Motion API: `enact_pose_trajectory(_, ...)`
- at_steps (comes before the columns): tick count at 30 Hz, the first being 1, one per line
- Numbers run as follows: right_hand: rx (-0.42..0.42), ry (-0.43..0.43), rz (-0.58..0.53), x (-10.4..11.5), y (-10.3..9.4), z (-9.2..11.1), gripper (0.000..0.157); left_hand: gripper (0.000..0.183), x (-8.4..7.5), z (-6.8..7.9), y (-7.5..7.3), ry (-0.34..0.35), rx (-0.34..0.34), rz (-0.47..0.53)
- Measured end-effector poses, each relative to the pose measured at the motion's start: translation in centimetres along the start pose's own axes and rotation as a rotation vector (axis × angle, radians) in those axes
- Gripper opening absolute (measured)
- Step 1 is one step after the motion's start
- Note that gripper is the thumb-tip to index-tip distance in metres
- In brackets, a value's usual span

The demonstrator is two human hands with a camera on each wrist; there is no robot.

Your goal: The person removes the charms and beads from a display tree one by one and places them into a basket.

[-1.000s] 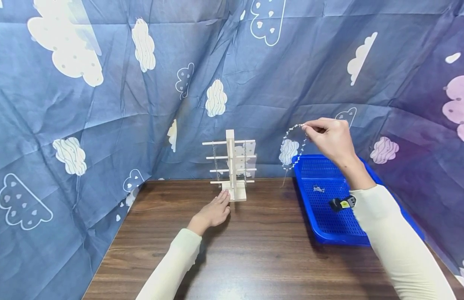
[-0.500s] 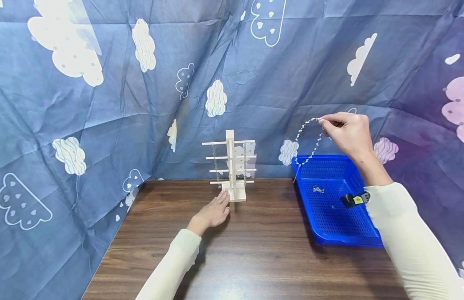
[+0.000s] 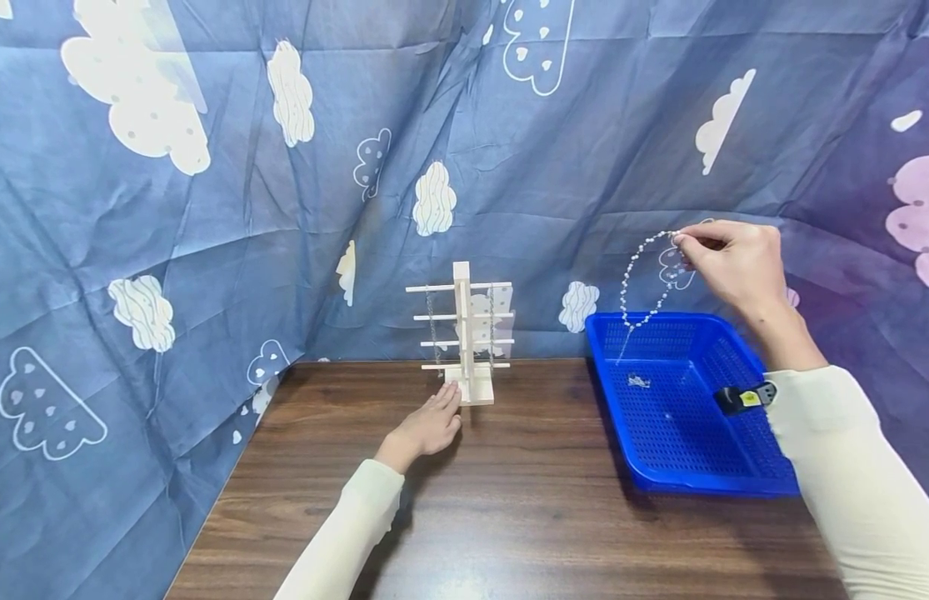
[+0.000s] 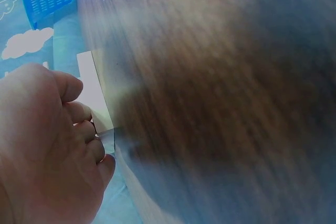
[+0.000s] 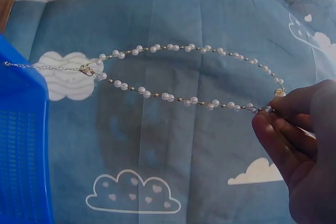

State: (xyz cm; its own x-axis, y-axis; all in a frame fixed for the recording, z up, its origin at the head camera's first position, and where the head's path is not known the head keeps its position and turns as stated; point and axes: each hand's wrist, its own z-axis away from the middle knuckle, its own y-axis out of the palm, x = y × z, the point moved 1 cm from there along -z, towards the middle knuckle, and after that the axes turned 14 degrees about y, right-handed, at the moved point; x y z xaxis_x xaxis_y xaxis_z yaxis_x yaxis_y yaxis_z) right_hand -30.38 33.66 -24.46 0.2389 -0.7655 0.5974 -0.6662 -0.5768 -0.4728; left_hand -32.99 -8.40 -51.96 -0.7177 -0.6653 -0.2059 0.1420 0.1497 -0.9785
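Observation:
My right hand (image 3: 737, 262) pinches a pearl-beaded necklace (image 3: 626, 287) between thumb and fingertips, up above the left part of the blue basket. In the right wrist view the necklace (image 5: 168, 97) forms a long loop of white beads, with a short chain tail at its clasp. My left hand (image 3: 427, 421) rests its fingers on the base (image 3: 479, 392) of a pale wooden rack with several crossbars. Dark chains (image 3: 432, 325) hang from the rack's bars on both sides of its post. In the left wrist view the left hand (image 4: 52, 140) lies beside the pale base edge (image 4: 95, 95).
A blue perforated basket (image 3: 635, 458) stands on the right of the wooden table (image 3: 524, 517). Inside it lies a small silvery piece of jewellery (image 3: 638, 381). A blue cloud-patterned cloth (image 3: 247, 208) hangs behind the table and along its sides.
My right hand has moved to the right with the necklace, which now hangs over the basket instead of left of it. The left hand stays on the rack's base.

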Motion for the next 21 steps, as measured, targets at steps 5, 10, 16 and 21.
enact_pose_trajectory(5,-0.006,0.016,0.025,-0.8,-0.6,-0.2,0.019,0.057,0.1,0.0,0.0,-0.007,-0.002,0.007)
enact_pose_trajectory(10,0.011,0.035,0.038,-1.6,-1.1,-0.2,0.022,0.056,0.1,0.0,0.0,-0.011,0.002,0.012)
enact_pose_trajectory(16,0.019,0.074,0.088,-2.7,-1.5,-0.1,0.024,0.056,0.0,0.0,-0.1,-0.014,0.002,0.012)
enact_pose_trajectory(21,0.037,0.106,0.134,-3.8,-1.5,0.2,0.025,0.056,0.0,0.1,-0.1,0.002,-0.009,0.011)
